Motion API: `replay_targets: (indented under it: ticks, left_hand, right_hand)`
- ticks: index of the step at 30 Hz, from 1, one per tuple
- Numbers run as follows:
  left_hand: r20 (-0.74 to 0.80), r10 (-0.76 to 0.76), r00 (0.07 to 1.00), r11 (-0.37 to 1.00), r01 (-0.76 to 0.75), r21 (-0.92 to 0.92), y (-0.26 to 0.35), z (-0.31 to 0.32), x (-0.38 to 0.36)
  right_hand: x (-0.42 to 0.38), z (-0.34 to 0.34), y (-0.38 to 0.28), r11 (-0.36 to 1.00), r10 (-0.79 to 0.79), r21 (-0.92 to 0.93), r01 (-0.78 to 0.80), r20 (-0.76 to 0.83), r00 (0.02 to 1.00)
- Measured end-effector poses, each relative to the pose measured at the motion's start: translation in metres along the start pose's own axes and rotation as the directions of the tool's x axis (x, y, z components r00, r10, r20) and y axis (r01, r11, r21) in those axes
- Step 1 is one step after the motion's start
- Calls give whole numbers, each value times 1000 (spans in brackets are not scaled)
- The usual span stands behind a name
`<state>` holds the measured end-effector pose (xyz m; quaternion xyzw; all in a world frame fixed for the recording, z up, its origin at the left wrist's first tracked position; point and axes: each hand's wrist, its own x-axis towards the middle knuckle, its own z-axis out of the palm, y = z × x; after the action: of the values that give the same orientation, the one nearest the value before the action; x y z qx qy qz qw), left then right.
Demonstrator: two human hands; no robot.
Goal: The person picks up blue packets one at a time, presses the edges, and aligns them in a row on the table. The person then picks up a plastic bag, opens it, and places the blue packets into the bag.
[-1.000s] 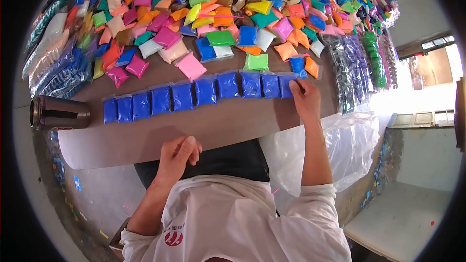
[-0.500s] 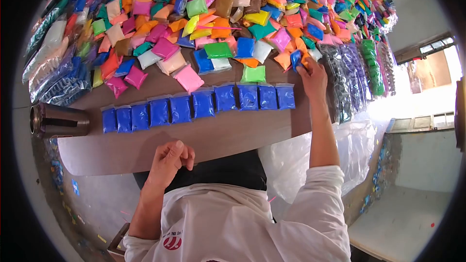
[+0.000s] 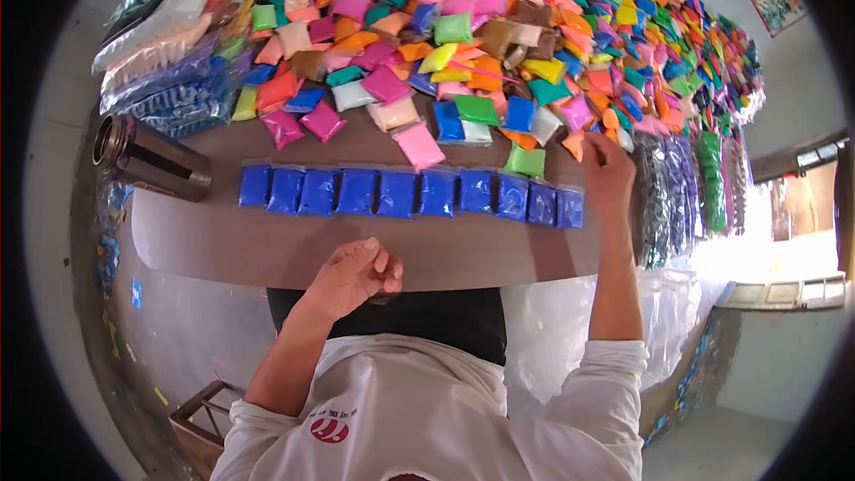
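Observation:
My right hand [image 3: 609, 169] is at the right front edge of the packet heap, fingers curled down and pressed together beside an orange packet [image 3: 574, 144]. Whatever it may hold is hidden by the fingers. My left hand [image 3: 352, 278] hovers at the near table edge, loosely closed, with nothing visible in it. Between the hands and the heap runs a row of several blue packets [image 3: 396, 193], laid side by side. A light green packet [image 3: 525, 160] touches the back of this row, and a pink packet [image 3: 418, 145] lies just behind it.
A heap of many-coloured packets [image 3: 452, 28] covers the back of the brown table [image 3: 223, 245]. A metal flask [image 3: 156, 160] lies at the left. Long clear bags of packets stand at both sides, including dark ones [image 3: 655, 200] at right. Clear plastic sheeting [image 3: 663, 312] hangs below the right edge.
The view has shifted, so the table appears further right. The blue packet at my right fingertips is no longer visible. My right hand has drawn slightly back; my left stays loosely closed.

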<state>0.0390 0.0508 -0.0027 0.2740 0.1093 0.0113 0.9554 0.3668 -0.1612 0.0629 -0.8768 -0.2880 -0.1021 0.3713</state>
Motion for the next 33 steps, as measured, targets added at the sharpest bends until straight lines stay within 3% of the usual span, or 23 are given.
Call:
replay_targets:
  ticks: [1, 3, 7, 10, 13, 16, 22, 24, 25, 26, 28, 31, 33]
  left_hand:
    - [9, -7, 1000, 1000, 7, -4, 1, -1, 1]
    - [27, -16, 1000, 1000, 16, -19, 1, -3, 1]
    - [35, -13, 999, 998, 15, -54, 0, -5, 0]
    - [29, 22, 999, 998, -20, -58, -4, -8, -3]
    - [25, 51, 998, 998, -50, -40, -5, -8, -9]
    - [44, 59, 997, 997, -57, -48, -4, -9, -11]
    - [81, 64, 995, 995, -57, -83, -5, -9, -10]
    - [81, 65, 995, 994, -57, -95, -6, -11, -11]
    - [84, 55, 995, 994, -47, -102, -6, -12, -10]
    - [91, 44, 995, 993, -34, -109, -5, -13, -9]
    - [98, 14, 995, 992, -1, -124, -4, -14, -6]
    - [107, -21, 994, 987, 38, -154, -2, -10, -2]
    - [93, -34, 995, 987, 48, -156, -1, -6, -1]
  right_hand:
    - [-4, 11, -24, 997, -11, 71, 7, 52, 999]
    - [-6, 37, -62, 966, -220, 159, 203, 98, 971]
    - [9, 103, -110, 829, -559, 56, 556, 83, 825]
    - [26, 148, -125, 787, -551, -182, 589, 221, 805]
    - [39, 183, -126, 743, -480, -392, 542, 252, 841]
    - [45, 200, -127, 752, -439, -454, 479, 198, 876]
    - [40, 160, -146, 802, -490, -326, 500, 120, 863]
    - [36, 135, -140, 962, -270, 21, 272, 209, 940]
    - [32, 119, -136, 978, -160, 178, 113, 280, 947]
    - [25, 99, -136, 933, -93, 353, -66, 415, 905]
    - [3, 60, -140, 685, -45, 558, -469, 674, 737]
    - [-34, 37, -137, 684, -102, 470, -558, 819, 564]
    - [-57, 39, -130, 695, -142, 447, -563, 853, 503]
